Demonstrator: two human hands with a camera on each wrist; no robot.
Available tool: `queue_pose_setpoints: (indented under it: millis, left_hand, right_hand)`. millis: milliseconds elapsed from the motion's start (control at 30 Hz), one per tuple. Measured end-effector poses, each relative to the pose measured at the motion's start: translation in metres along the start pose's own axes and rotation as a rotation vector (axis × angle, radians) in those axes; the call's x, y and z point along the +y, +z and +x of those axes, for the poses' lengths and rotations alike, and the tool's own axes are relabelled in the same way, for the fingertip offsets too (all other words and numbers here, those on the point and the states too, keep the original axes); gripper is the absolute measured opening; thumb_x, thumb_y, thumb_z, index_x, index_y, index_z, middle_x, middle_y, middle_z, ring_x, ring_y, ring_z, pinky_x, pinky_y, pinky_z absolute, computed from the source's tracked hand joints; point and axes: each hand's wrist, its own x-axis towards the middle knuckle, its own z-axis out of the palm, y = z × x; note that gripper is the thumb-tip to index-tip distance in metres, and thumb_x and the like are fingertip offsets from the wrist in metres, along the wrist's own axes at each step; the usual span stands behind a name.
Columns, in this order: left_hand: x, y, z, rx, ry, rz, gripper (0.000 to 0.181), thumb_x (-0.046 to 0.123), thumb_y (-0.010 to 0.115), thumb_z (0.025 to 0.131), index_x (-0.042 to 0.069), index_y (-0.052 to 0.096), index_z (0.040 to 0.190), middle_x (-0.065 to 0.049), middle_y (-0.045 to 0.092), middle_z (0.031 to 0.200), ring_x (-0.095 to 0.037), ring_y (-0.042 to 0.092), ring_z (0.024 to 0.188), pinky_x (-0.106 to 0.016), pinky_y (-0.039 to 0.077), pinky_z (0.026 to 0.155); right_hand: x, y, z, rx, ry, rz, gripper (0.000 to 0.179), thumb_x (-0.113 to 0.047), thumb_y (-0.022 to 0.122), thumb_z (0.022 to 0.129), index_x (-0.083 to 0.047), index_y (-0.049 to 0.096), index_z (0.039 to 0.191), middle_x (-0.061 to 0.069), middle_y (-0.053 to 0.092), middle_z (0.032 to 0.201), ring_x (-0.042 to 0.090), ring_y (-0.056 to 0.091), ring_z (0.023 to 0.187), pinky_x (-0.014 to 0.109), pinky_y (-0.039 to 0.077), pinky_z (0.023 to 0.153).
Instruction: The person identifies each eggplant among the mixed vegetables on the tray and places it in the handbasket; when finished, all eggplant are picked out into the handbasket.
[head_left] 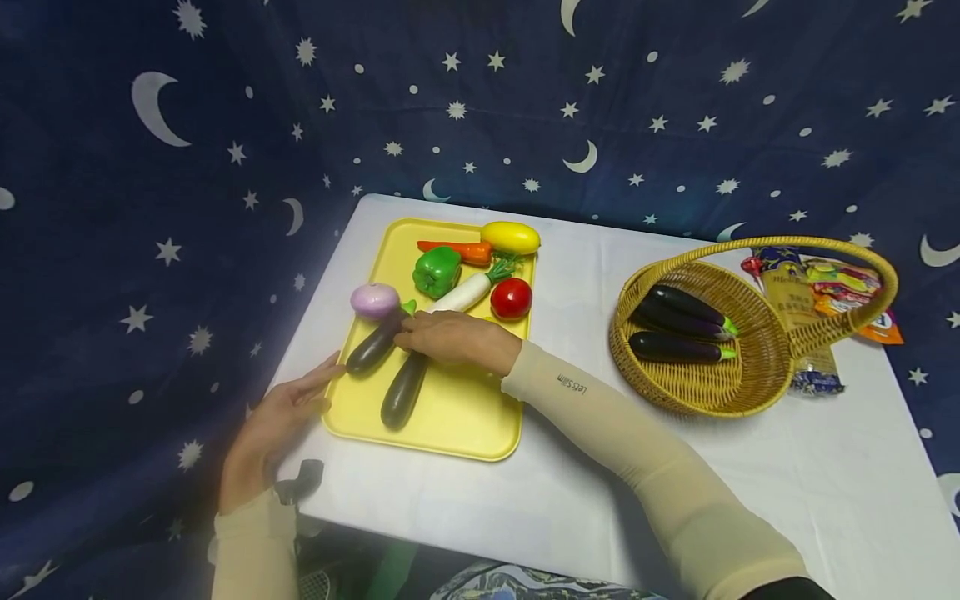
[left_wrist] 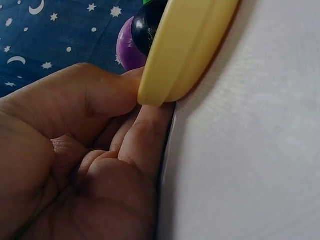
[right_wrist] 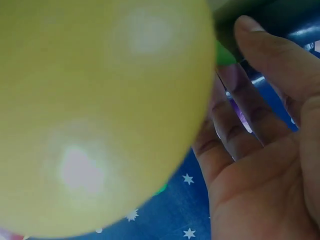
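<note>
My right hand reaches over the yellow tray, its fingertips beside two dark eggplants. The left eggplant has its green cap just past the fingers; the nearer eggplant runs partly under the hand. In the right wrist view, thumb and fingers are spread, and a blurred yellow rounded thing fills the left. My left hand holds the tray's left rim; in the left wrist view, the thumb meets the rim and a finger goes beneath it. A white radish lies partly behind the right hand.
The tray also bears a purple onion, green pepper, carrot, tomato and yellow oval fruit. To the right, a wicker basket with a tall handle holds several eggplants; snack packets lie behind it.
</note>
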Motion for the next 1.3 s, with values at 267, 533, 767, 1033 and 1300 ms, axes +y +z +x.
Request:
queue_pose_setpoints:
  millis: [267,533,767,1033,1300]
  left_hand:
    - [-0.003,-0.002,0.002,-0.016,0.068,-0.009,0.059,0.033,0.072,0.101,0.030,0.054,0.157,0.022,0.027,0.175,-0.026,0.004,0.170,-0.072,0.001,0.132]
    - [-0.001,-0.001,0.003,-0.019,0.051,-0.023,0.062,0.034,0.074,0.100,0.030,0.053,0.158,0.022,0.027,0.175,-0.026,0.003,0.170,-0.072,0.001,0.133]
    - [-0.001,-0.001,0.002,-0.017,0.088,-0.042,0.064,0.029,0.074,0.100,0.021,0.052,0.159,0.017,0.028,0.176,-0.029,0.004,0.170,-0.069,0.002,0.133]
    - [-0.002,-0.001,0.001,-0.019,0.112,-0.024,0.063,0.028,0.072,0.101,0.019,0.050,0.160,0.016,0.027,0.176,-0.031,0.004,0.169,-0.070,0.001,0.133]
    - [-0.001,-0.002,0.003,-0.013,0.064,-0.004,0.065,0.030,0.074,0.100,0.023,0.050,0.160,0.019,0.027,0.175,-0.031,0.004,0.169,-0.071,0.000,0.132]
  right_hand:
    - [-0.003,-0.004,-0.004,-0.011,-0.012,-0.030,0.041,-0.014,0.051,0.112,-0.019,0.054,0.153,0.006,0.060,0.153,0.025,0.056,0.143,0.039,0.046,0.126]
    - [-0.006,-0.021,-0.022,0.051,-0.019,-0.028,0.037,-0.013,0.051,0.111,-0.019,0.059,0.147,0.008,0.055,0.160,0.033,0.049,0.152,0.055,0.037,0.132]
    - [-0.015,-0.045,-0.052,0.161,-0.095,-0.085,0.024,0.001,0.054,0.105,-0.014,0.062,0.122,0.003,0.056,0.115,0.020,0.056,0.108,0.028,0.053,0.099]
    - [-0.017,-0.065,-0.098,0.281,-0.103,-0.128,0.023,0.005,0.059,0.102,-0.011,0.063,0.118,0.005,0.052,0.106,0.017,0.049,0.093,0.021,0.039,0.063]
    - [-0.008,-0.073,-0.148,0.396,-0.078,-0.143,0.026,-0.001,0.060,0.105,-0.012,0.065,0.127,0.006,0.055,0.110,0.018,0.051,0.099,0.021,0.045,0.067]
